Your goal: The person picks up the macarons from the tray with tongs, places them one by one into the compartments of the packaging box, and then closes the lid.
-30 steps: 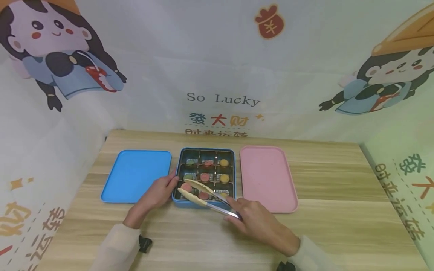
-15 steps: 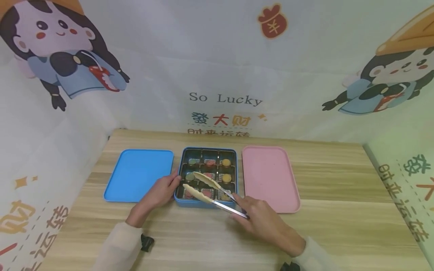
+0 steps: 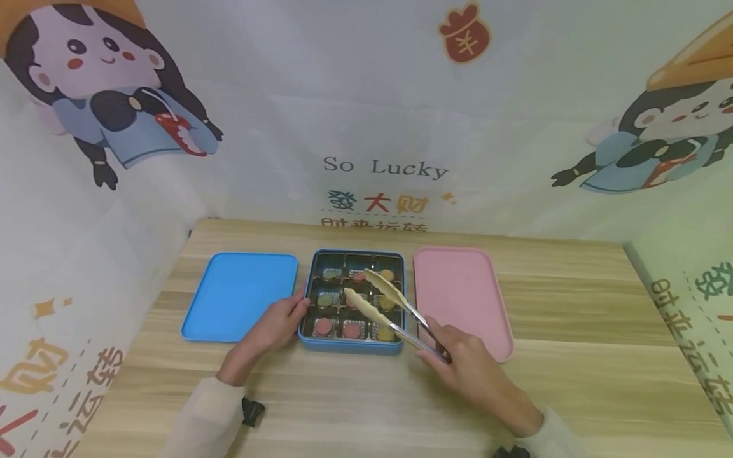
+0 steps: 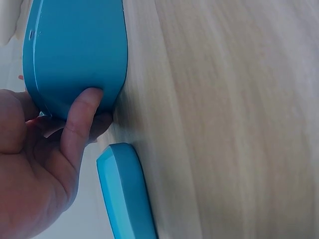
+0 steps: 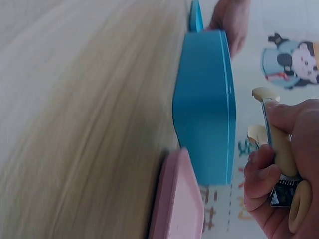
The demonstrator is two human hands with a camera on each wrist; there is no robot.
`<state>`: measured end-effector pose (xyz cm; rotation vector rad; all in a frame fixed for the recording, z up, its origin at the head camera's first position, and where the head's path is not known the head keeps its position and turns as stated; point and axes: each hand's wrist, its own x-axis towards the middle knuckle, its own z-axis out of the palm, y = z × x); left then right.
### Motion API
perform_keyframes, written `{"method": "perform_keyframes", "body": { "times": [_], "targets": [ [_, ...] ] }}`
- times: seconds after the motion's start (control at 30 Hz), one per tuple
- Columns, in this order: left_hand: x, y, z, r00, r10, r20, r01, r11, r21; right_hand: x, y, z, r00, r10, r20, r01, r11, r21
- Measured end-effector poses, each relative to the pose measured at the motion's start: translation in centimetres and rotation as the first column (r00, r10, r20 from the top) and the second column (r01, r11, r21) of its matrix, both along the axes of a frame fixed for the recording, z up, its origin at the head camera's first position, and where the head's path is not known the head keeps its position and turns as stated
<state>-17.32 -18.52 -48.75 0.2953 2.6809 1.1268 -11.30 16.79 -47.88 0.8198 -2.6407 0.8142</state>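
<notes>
Blue tin [image 3: 350, 345] steadied by left hand [image 3: 277, 324], tongs [image 3: 385, 307] gripped in right hand [image 3: 465, 366], between blue tray [image 3: 240, 294] and pink tray [image 3: 460, 299].

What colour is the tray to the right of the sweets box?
Pink; the tray shows best in the head view.
</notes>
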Motion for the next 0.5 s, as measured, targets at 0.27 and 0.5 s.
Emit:
{"method": "perform_keyframes", "body": {
  "times": [0.27, 0.5],
  "targets": [
    [0.3, -0.1, 0.0, 1.000, 0.003, -0.019, -0.003, 1.000, -0.001, -0.9, 2.9, -0.4, 0.993, -0.116, 0.005, 0.116, 0.993, -0.032],
    [0.1, -0.1, -0.1, 0.999, -0.019, -0.050, 0.019, 1.000, -0.008, -0.9, 6.0, -0.1, 0.962, -0.260, 0.079, 0.262, 0.965, -0.012]
  ]
}}
